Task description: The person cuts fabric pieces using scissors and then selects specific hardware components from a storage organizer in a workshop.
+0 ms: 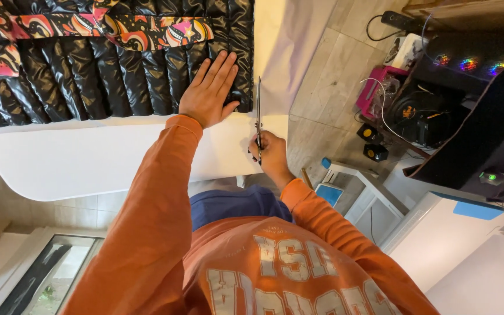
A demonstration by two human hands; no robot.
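Head view, looking down over an orange sleeve and sweatshirt. On the white table (88,160) lies a black quilted, shiny fabric (77,70), crossed near its top by a bright patterned band (147,30) in pink, orange and yellow swirls. The left hand (210,90) lies flat, fingers spread, on the fabric's lower right corner, pinning it to the table; this grip is open and clasps nothing. Just beside it, the right hand (270,153) has its grip closed around the handles of a pair of scissors (258,114), whose blades point away from the body and run along the fabric's right edge, close to it. The blades appear nearly shut. Judged from this view, the trimming along that edge is under way near its lower end; how much is already cut cannot be told, and the rest of the panel looks uncut.

To the right, on the tiled floor: a pink box (374,87) with cables, two small dark speakers with yellow cones (372,143), a small blue-topped stool (329,192), and a white cabinet bearing a blue rectangular patch (478,209). No label is legible.
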